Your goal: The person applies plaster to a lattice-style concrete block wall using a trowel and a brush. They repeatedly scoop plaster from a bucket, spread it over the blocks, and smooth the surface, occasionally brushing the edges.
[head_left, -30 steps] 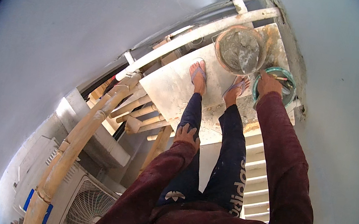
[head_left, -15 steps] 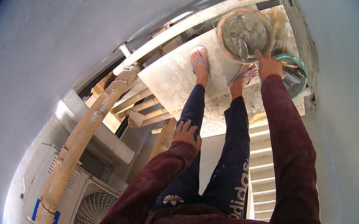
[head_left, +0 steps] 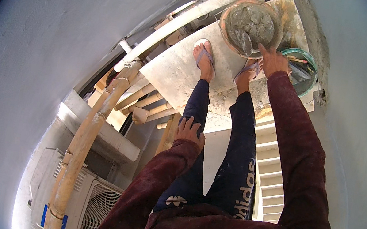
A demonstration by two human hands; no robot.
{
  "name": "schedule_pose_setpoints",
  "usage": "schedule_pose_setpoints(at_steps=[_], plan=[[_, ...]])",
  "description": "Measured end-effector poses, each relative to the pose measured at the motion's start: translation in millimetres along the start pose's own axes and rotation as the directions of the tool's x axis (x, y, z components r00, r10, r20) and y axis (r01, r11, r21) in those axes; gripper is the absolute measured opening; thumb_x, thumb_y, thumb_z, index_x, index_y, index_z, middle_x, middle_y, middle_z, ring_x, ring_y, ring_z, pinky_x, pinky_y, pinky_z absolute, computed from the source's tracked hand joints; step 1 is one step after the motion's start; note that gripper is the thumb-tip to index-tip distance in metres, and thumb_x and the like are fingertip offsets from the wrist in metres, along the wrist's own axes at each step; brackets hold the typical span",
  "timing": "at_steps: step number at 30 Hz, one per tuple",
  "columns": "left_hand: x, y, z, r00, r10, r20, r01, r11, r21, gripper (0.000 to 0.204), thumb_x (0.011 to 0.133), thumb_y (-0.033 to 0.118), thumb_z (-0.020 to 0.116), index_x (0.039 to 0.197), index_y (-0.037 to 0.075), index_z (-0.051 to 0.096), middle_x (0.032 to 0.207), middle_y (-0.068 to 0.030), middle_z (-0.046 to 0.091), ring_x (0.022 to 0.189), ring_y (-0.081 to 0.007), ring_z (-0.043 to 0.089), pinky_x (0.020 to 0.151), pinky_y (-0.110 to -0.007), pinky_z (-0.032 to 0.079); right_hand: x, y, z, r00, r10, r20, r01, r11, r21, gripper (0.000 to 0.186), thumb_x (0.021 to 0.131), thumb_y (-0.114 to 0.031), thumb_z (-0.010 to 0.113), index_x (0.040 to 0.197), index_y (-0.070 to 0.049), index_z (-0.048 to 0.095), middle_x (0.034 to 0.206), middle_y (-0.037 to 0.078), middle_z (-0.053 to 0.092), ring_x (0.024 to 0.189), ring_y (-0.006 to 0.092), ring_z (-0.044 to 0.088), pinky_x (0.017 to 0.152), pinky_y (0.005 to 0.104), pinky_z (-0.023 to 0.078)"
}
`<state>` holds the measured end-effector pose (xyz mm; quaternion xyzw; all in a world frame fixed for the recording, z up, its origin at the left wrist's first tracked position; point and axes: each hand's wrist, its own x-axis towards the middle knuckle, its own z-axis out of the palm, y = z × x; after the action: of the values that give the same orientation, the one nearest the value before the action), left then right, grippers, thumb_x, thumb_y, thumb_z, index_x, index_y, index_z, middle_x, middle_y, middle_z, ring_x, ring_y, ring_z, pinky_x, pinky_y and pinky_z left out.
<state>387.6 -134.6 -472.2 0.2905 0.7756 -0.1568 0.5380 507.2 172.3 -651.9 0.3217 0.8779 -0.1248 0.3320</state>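
The right hand (head_left: 274,61) is held at the far end of the scene, above the right near edge of the bucket (head_left: 223,31), with its index finger pointed left toward the mortar (head_left: 254,23). Its grip is partly curled; whether anything is held beneath the fingers cannot be told, as the palm is turned away. The bucket is set at the far right of the pale board (head_left: 171,72) and is filled with wet grey mortar, in which a mortar-smeared blade (head_left: 245,43) is lodged near the hand.

Just right of the hand, a green pail (head_left: 315,71) is placed beside the wall (head_left: 358,121); a grey tool (head_left: 299,74) and a reddish handle (head_left: 298,60) are seen inside it.

The left hand (head_left: 190,132) is laid on the left leg (head_left: 197,100), its grip loosely open with fingers spread, and nothing is grasped by it. Both feet, in flip-flops (head_left: 205,59), are planted on the board, the right one just near of the bucket. At the left, a bamboo pole (head_left: 87,140) is stood in front of a fan unit (head_left: 98,208); white slats (head_left: 270,184) are seen at the right.
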Motion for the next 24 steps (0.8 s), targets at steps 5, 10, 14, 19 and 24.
schedule_pose_setpoints(at_steps=[5,10,14,19,24], plan=[[2.6,2.6,-1.4,0.999,0.026,-0.026,-0.026,0.999,0.028,0.043,0.079,0.027,0.058,0.12,0.014,0.059,0.142,-0.0114,0.042,0.137,-0.0337,0.03,0.111,-0.048,0.024,3.5,6.8,5.1,0.998,-0.059,0.004,0.059,0.998,-0.015,0.052,0.088,-0.02,0.055,0.138,-0.025,0.043,0.103,0.013,0.059,0.089,0.0308,0.066,0.07,0.0428,0.054],[3.2,7.1,-9.7,0.999,0.016,0.033,-0.018,0.998,0.056,0.045,0.081,0.03,0.057,0.122,0.012,0.058,0.143,-0.0131,0.041,0.137,-0.0346,0.029,0.113,-0.047,0.023,-0.6,2.5,-13.3,0.997,-0.049,0.052,0.048,0.998,0.038,0.058,0.085,-0.016,0.059,0.139,-0.026,0.042,0.104,0.012,0.059,0.09,0.0299,0.066,0.07,0.0413,0.055],[2.5,8.1,-11.2,0.995,0.024,0.095,-0.033,0.996,0.088,0.048,0.084,0.033,0.055,0.125,0.009,0.056,0.144,-0.0167,0.039,0.138,-0.0372,0.027,0.115,-0.046,0.02,4.4,-0.1,6.7,0.999,0.005,0.041,-0.009,0.995,0.102,0.057,0.084,-0.011,0.058,0.137,-0.026,0.044,0.107,0.014,0.06,0.09,0.0325,0.066,0.073,0.0441,0.054],[1.6,9.4,-7.1,0.998,0.042,0.047,-0.044,0.998,0.037,0.048,0.084,0.032,0.056,0.125,0.008,0.056,0.144,-0.0171,0.038,0.138,-0.0375,0.026,0.115,-0.047,0.018,-0.2,6.3,9.9,0.992,-0.007,0.123,-0.016,0.984,0.179,0.051,0.087,-0.015,0.054,0.137,-0.023,0.045,0.116,0.018,0.06,0.097,0.0349,0.065,0.077,0.0454,0.053],[1.3,7.6,-4.6,0.997,-0.002,0.071,-0.001,0.999,0.041,0.045,0.084,0.031,0.057,0.123,0.01,0.057,0.145,-0.0161,0.036,0.138,-0.0373,0.024,0.115,-0.049,0.018,-7.7,6.3,13.8,0.99,-0.013,0.143,-0.032,0.952,0.304,0.048,0.087,-0.022,0.056,0.134,-0.02,0.047,0.118,0.017,0.06,0.096,0.0354,0.064,0.078,0.0449,0.053]])
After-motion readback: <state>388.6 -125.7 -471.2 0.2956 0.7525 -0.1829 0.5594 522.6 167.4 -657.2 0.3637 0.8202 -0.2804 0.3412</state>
